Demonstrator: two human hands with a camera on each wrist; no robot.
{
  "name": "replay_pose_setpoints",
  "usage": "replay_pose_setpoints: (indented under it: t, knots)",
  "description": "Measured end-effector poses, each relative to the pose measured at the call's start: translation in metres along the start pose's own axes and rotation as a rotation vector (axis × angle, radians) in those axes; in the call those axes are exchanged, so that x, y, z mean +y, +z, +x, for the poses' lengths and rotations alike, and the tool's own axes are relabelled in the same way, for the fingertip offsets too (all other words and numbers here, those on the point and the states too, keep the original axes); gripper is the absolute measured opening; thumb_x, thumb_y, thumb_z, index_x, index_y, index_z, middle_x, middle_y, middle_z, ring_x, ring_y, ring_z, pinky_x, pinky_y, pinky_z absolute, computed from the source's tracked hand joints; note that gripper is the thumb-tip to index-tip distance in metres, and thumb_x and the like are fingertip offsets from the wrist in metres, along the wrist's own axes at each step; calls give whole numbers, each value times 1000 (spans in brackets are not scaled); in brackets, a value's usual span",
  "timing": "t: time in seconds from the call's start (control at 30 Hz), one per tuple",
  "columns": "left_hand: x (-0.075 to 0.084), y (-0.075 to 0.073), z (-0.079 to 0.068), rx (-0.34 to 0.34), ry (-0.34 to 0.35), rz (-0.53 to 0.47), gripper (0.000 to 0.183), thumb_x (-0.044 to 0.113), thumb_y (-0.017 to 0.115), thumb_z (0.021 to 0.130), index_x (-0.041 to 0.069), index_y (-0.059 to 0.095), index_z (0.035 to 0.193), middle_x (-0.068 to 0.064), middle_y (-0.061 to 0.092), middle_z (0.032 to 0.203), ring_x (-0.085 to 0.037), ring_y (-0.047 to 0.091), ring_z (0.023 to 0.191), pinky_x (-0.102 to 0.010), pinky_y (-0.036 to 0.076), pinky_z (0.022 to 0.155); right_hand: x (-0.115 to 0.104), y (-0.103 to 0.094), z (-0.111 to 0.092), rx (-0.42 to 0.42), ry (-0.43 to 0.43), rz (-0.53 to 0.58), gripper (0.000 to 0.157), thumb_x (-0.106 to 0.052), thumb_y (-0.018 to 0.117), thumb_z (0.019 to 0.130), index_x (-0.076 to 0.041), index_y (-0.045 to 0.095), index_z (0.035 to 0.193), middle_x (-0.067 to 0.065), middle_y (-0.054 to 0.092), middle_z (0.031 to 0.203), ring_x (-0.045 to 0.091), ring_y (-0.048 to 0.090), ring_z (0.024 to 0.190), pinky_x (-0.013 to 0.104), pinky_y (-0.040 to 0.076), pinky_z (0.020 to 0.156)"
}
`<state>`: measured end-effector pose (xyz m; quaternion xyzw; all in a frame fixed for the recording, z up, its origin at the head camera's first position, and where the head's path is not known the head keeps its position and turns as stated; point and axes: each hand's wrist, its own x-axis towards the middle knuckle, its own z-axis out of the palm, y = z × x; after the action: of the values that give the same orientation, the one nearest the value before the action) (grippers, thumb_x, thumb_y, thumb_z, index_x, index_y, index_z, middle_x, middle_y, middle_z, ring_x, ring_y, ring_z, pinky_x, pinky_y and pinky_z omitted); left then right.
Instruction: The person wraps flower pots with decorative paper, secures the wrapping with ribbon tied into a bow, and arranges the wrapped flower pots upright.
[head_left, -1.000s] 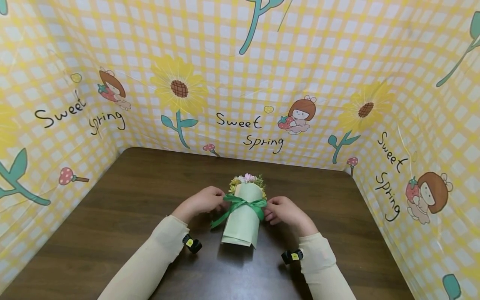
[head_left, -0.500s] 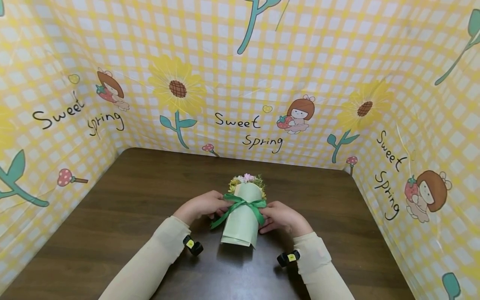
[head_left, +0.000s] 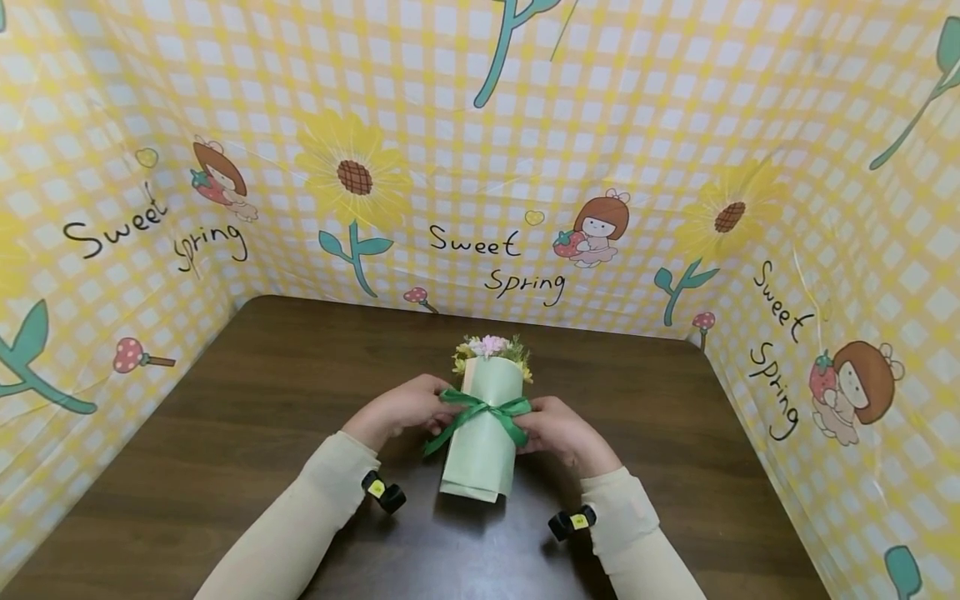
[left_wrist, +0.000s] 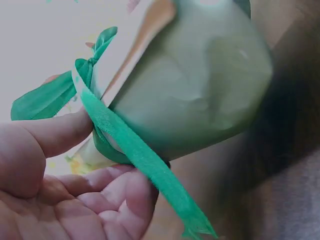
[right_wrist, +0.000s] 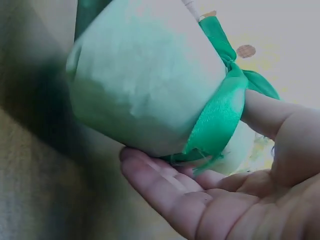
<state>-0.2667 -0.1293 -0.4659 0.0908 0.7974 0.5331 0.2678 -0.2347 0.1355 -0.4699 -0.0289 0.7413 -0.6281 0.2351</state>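
A small bouquet (head_left: pixel 482 458) in pale green paper lies between the two hands, its pink and yellow flowers (head_left: pixel 489 346) at the far end. Round its middle runs a green ribbon (head_left: pixel 474 408) tied in a bow. My left hand (head_left: pixel 405 411) grips the left side by the ribbon, thumb on top and fingers curled underneath. From the right side, my right hand (head_left: pixel 564 433) holds it the same way, with fingers (right_wrist: pixel 155 185) under the paper wrap (right_wrist: pixel 140 80). One ribbon tail (left_wrist: pixel 150 162) hangs past the left fingers. A dark shadow shows below the bouquet's near end.
The dark brown wooden table (head_left: pixel 247 400) extends around the bouquet. A yellow checked cloth (head_left: pixel 480 167) with printed sunflowers and lettering stands along its back and sides. Black wrist cameras (head_left: pixel 572 522) sit on both sleeves.
Both hands have come in against the bouquet's sides and taken hold of it. The bouquet has shifted slightly, its flower end appearing higher and its base a little nearer.
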Motion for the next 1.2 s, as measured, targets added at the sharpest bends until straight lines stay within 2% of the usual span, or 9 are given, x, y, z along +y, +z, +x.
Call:
replay_pose_setpoints:
  t: [0.1,0.2,0.27,0.37,0.47,0.53,0.77,1.0,1.2]
  knots:
    - [8,-1,-4,35,47,-41,26,1,63,99,-5,65,124,-15,67,100,-19,65,76,-37,59,72,-8,1,-3,98,-62,-56,34,-1,63,89,13,60,120,10,64,96,15,62,75,34,58,70]
    - [16,-1,-8,65,117,-94,36,-5,62,97,-7,59,133,-18,67,114,-20,68,88,-42,60,82,-16,1,-7,197,-140,-119,41,-1,66,82,8,63,121,12,65,102,18,59,83,31,53,71]
    - [20,-1,-11,73,171,-114,37,-1,65,98,-5,60,134,-18,67,119,-21,68,95,-47,58,89,-21,1,-10,250,-188,-154,42,-5,72,82,5,64,121,14,66,106,21,61,90,32,53,75]
    - [26,-1,-15,91,255,-98,38,12,70,98,0,63,132,-15,68,120,-21,66,104,-47,56,94,-27,1,-14,301,-241,-194,46,-18,83,82,-1,65,121,13,68,109,24,64,98,35,55,82]
    - [29,0,-19,110,340,-59,40,19,73,96,4,64,132,-12,69,122,-23,65,110,-42,56,93,-31,1,-17,328,-279,-232,54,-28,90,80,-6,65,122,10,69,111,24,66,100,38,56,86]
    - [30,0,-21,120,380,-46,42,18,73,96,5,63,134,-12,69,125,-24,65,113,-37,56,92,-32,2,-18,331,-297,-247,57,-29,91,79,-8,63,124,9,68,112,22,67,100,38,56,87]
    - [34,3,-22,145,411,-14,45,17,74,96,7,61,138,-8,68,130,-24,66,113,-37,58,90,-34,-2,-19,306,-388,-265,73,-25,92,78,-17,56,140,6,68,116,21,68,104,39,57,90]
    - [31,4,-22,152,440,51,43,17,77,94,9,64,134,-6,70,124,-22,67,111,-36,58,89,-30,-5,-18,290,-385,-332,62,-28,93,76,-18,64,131,3,71,116,21,70,106,41,58,89]
    - [28,2,-21,162,462,65,38,15,77,93,12,67,128,-5,71,120,-23,67,112,-41,57,93,-27,-3,-15,315,-390,-336,60,-26,94,75,-19,65,127,1,70,119,23,68,115,45,56,95]
